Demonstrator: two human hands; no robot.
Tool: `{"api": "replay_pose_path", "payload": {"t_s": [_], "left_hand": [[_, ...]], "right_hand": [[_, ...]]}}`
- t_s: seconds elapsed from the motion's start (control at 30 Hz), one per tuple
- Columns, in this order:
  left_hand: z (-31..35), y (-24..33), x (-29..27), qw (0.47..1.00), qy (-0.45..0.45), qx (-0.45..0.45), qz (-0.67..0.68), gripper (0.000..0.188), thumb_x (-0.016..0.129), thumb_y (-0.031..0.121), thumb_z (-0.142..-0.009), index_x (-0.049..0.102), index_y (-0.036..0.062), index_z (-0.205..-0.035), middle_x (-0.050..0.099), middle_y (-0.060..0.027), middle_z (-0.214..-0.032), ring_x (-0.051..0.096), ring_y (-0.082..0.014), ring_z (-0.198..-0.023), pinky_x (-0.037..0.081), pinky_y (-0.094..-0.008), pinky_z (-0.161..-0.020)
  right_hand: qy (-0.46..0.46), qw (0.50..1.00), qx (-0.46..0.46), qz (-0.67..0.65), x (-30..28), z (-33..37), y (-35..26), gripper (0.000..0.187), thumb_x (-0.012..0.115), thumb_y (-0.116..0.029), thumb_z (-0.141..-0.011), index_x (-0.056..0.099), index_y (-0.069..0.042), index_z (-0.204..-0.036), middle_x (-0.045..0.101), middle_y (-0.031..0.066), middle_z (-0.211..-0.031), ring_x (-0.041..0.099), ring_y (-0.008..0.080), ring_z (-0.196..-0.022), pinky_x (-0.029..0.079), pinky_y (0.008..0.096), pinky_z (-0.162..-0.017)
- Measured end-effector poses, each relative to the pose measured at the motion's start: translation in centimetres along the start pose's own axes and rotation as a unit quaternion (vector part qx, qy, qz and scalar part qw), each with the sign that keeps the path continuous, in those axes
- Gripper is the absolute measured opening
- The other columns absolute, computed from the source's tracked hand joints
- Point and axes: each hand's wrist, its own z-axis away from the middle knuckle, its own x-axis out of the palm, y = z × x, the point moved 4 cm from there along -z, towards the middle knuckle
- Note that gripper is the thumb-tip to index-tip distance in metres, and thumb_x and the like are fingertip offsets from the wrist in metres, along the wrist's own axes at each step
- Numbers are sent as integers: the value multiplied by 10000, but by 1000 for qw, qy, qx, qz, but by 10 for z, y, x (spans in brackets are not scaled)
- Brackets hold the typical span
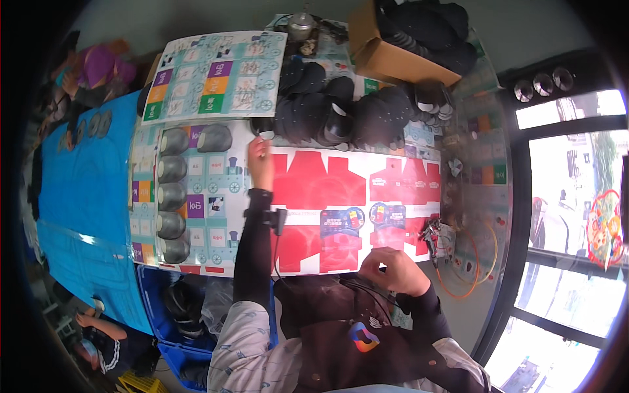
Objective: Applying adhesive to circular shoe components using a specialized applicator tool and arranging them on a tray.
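My left hand [261, 157] reaches to the far side of the table, its fingers closed at a small black rounded piece with a pale edge [263, 127]. Beside it lie heaps of black, rounded, cup-like pieces [303, 118], stacked into one another. To the left, a column of grey rounded caps [173, 168] lines the table, with one more cap [215, 138] next to the top. My right hand [396, 271] hovers near the table's front edge, fingers curled together; whatever it may hold is hidden.
A spray gun [430, 237] with an orange hose lies at the right table end. An open cardboard box [400, 62] of black pieces stands behind. Blue crates [157, 308] sit below left. Other people work around a blue table [85, 190]. Red printed sheets [314, 180] cover the middle.
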Motion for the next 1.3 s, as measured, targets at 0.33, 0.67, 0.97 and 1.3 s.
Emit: {"api": "replay_pose_path", "payload": {"t_s": [0.33, 0.67, 0.97, 1.3], "left_hand": [[12, 83, 183, 818, -78, 252, -511, 214, 773, 231, -837, 758, 128, -1024, 623, -82, -1026, 618, -341, -1006, 557, -457, -806], [183, 194, 132, 936, 41, 131, -325, 214, 741, 168, -878, 686, 82, -1067, 746, -109, -930, 715, -309, -782, 551, -406, -713], [375, 188, 54, 990, -113, -73, -50, 622, 749, 194, -946, 458, -13, -1455, 607, -157, -1312, 616, -194, -1167, 552, -329, -902], [429, 202, -8, 975, 60, 20, -212, 354, 631, 217, -1011, 616, -24, -1271, 702, -284, -960, 687, -466, -931, 556, -459, -748]], "right_hand": [[21, 999, 18, -32, -61, 79, 74, 101, 743, -88, -903, 716, -22, -975, 711, 86, -806, 699, 187, -739, 545, 324, -702], [126, 909, 11, -398, -97, 65, 192, 439, 758, -179, -952, 591, 1, -1315, 637, 178, -1341, 687, 253, -1115, 565, 352, -901], [98, 971, -48, -211, -11, 13, 156, 421, 681, -66, -911, 555, 55, -1294, 712, 240, -1031, 715, 357, -981, 546, 409, -856], [162, 978, -129, -15, 69, 47, 105, 444, 650, -15, -902, 509, 75, -1313, 680, 325, -899, 685, 513, -875, 539, 500, -695]]}}
